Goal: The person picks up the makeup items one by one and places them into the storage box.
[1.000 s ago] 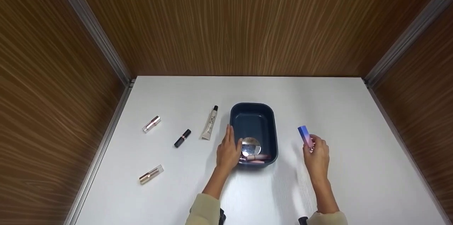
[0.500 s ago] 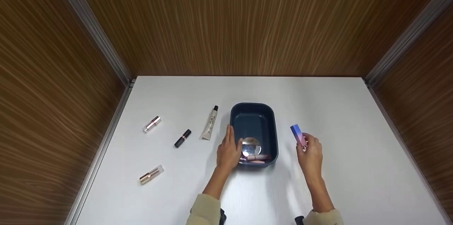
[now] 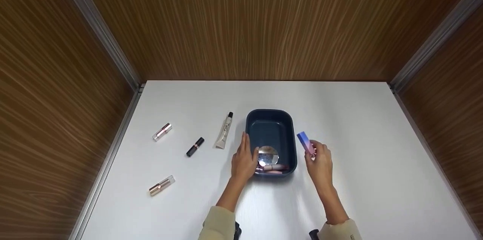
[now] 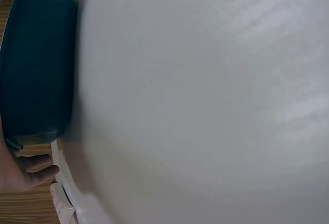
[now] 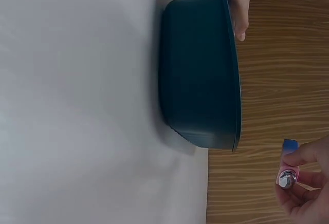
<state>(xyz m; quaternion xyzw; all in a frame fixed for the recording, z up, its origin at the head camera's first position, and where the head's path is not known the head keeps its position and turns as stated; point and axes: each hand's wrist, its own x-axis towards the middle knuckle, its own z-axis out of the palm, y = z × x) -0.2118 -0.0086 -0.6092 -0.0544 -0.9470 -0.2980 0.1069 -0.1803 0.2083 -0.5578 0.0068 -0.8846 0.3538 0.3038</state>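
A dark blue rectangular box (image 3: 290, 130) stands on the white table in the head view. My left hand (image 3: 243, 162) holds its left wall, thumb over the rim and fingers along the outside. Right of the box, my right hand (image 3: 320, 165) pinches a blue-to-pink lipstick (image 3: 305, 142) by its pink end, apart from the rim. In the right wrist view the lipstick's shiny silver end (image 5: 287, 179) shows between the fingers. Inside the box, near its front, lie a round mirror-like disc (image 3: 268, 153) and a pinkish tube (image 3: 277, 167), with other small items partly hidden.
Left of the box lie a cream squeeze tube (image 3: 224, 133) with a black cap, a black lipstick (image 3: 195, 147), a clear-and-pink lipstick (image 3: 162, 132) and a gold-and-clear one (image 3: 162, 185). Wood-grain panels (image 3: 241, 25) enclose the table (image 3: 358, 119) at the back and sides.
My right hand has moved left with the lipstick, closer to the box's right wall. My left hand and the box have stayed in place.
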